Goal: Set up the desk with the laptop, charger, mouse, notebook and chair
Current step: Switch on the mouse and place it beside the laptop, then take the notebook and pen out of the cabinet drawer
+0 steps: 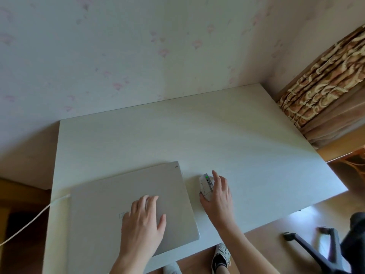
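White mouse (206,186) half hidden under right hand (217,196); chair (316,252) cut off.

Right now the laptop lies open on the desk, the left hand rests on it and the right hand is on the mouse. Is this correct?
Not quite: the head view shows the laptop closed, lid down. The rest holds: left hand on it, right hand on the mouse.

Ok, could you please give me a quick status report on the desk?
Left hand flat on closed laptop. Right hand on mouse. Charger cable plugged in. Nothing in the way.
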